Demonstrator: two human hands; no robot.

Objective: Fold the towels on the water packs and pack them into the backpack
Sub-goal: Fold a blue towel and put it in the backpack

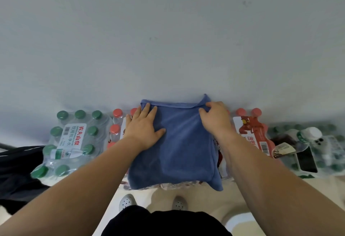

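Now left hand (143,129) flat on towel (179,146), right hand (214,118) pinching far edge

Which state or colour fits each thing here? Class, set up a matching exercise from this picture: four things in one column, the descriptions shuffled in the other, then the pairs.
Things:
1. left hand
2. right hand
3. blue towel
4. bottle pack at far left

Descriptions:
A. green caps
B. pinches the towel's far right corner
C. lies flat, palm down, on the towel
D. spread over the red-capped bottle pack

Pairs: 1-C, 2-B, 3-D, 4-A
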